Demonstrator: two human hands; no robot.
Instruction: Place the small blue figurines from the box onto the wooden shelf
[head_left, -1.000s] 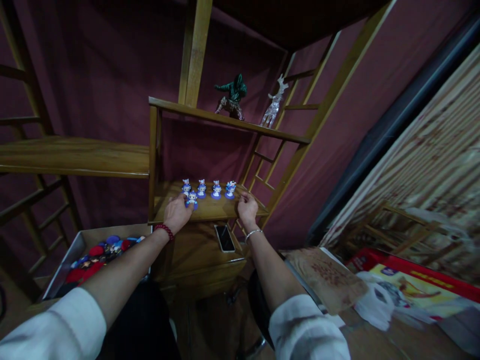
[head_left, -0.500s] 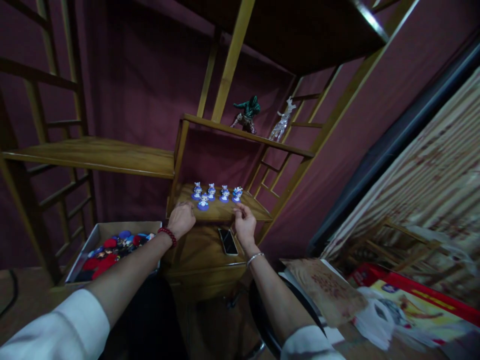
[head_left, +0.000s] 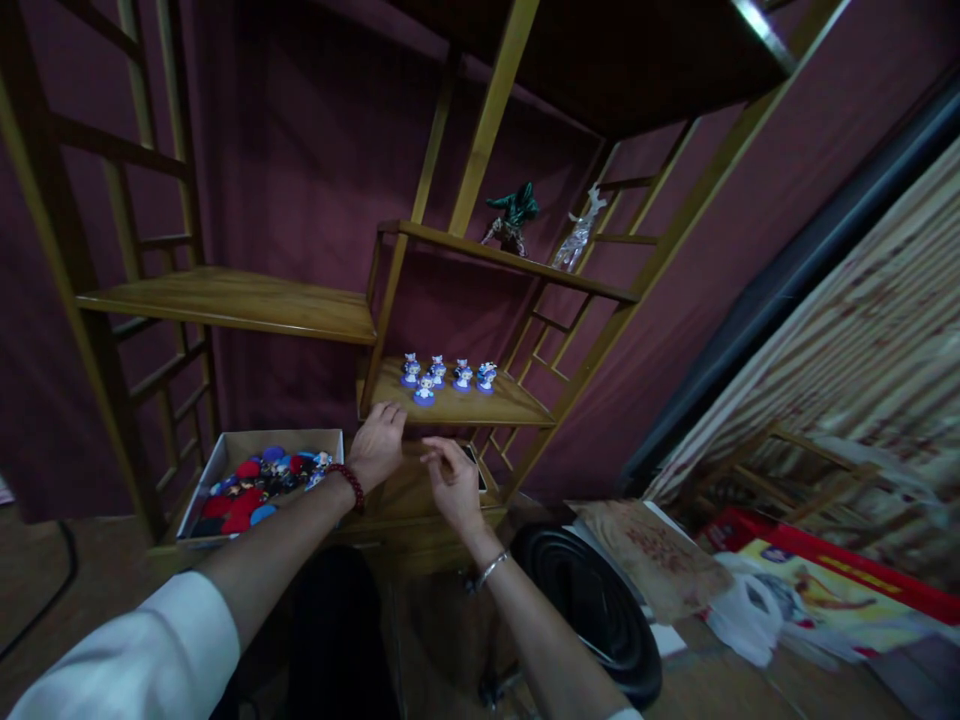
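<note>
Several small purple-and-white figurines (head_left: pixel 437 372) on round purple bases stand on the low wooden shelf (head_left: pixel 502 408), with one figurine (head_left: pixel 424 391) placed in front of the others. My left hand (head_left: pixel 379 440), back turned up, is at this shelf's front left corner; its fingers are loosely bent and apart, and nothing shows in them. Just right of it, below the shelf edge, my right hand (head_left: pixel 452 485) has thumb and forefinger parted, with nothing visible between them. Behind it a phone (head_left: pixel 475 468) lies on the lower wooden surface, partly hidden.
An open cardboard box (head_left: pixel 217 470) of mixed figurines stands at left, beside my left forearm. A green-hooded figure (head_left: pixel 516 215) and a clear figure (head_left: pixel 579 235) occupy the shelf above. A black round stool (head_left: pixel 592 600) is low right, near papers and a white plastic bag (head_left: pixel 750 610).
My right hand has drawn back from the rightmost figurine, moving left and toward me, and now covers part of the phone. The left hand stays by the shelf corner. The view has shifted slightly.
</note>
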